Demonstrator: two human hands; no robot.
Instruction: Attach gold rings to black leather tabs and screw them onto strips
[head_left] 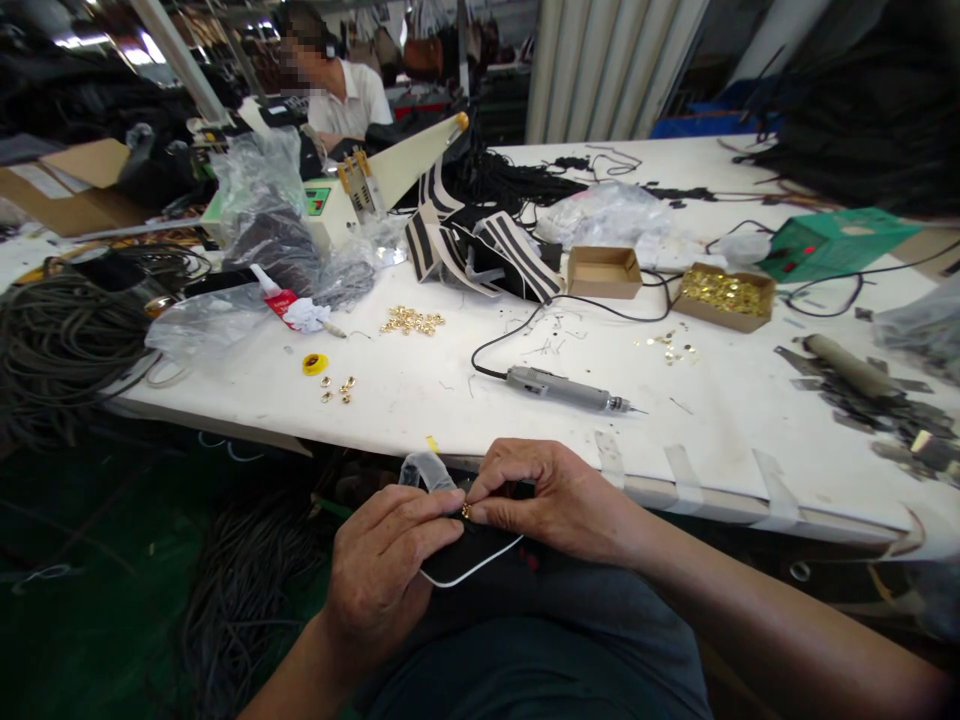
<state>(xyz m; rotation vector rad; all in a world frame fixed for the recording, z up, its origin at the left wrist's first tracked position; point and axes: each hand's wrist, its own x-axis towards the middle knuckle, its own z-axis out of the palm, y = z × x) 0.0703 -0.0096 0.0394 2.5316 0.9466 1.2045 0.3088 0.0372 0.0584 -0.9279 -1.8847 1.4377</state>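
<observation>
My left hand (390,550) is closed on a black panel with white edging (465,562), held over my lap at the table's front edge. A grey strip in clear plastic (426,470) sticks up from behind its fingers. Thumb and forefinger of my right hand (551,495) pinch a tiny gold metal fitting (466,511) against the panel, beside my left fingertips. Its exact shape is mostly hidden. On the table beyond lies a grey electric screwdriver (559,388), its bit pointing right. Loose gold fittings (411,321) form a pile to the left, with several more near a yellow tape roll (315,364).
At the back right, a cardboard box of gold pieces (724,295) stands by a green power box (836,243). Striped black-and-white pieces (487,255) lie mid-table. Dark metal strips (862,385) are at right, coiled cords (67,340) at left. A person (352,100) sits across.
</observation>
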